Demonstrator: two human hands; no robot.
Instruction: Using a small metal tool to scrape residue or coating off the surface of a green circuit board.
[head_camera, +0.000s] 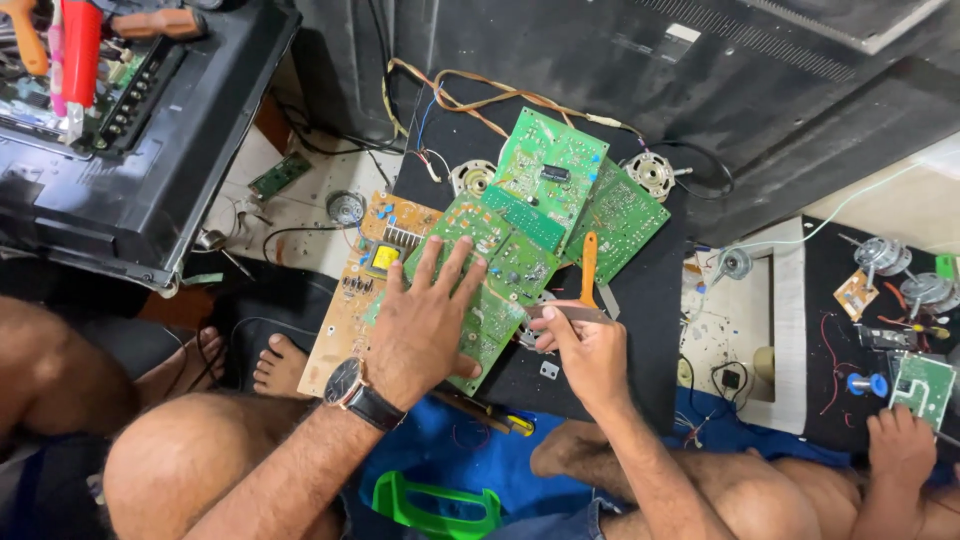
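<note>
Gripping a thin grey metal strip (572, 313) between thumb and fingers, the right hand (590, 355) holds it just below an orange-handled tool (588, 266), while the left hand (425, 325) lies open, fingers spread flat on the green circuit boards (490, 270) left of that grip. Those boards overlap loosely on a black panel (650, 300), so uneven pressure from the flat palm could likely shift the stack or bend components, and the strip might slip from so light a pinch.
</note>
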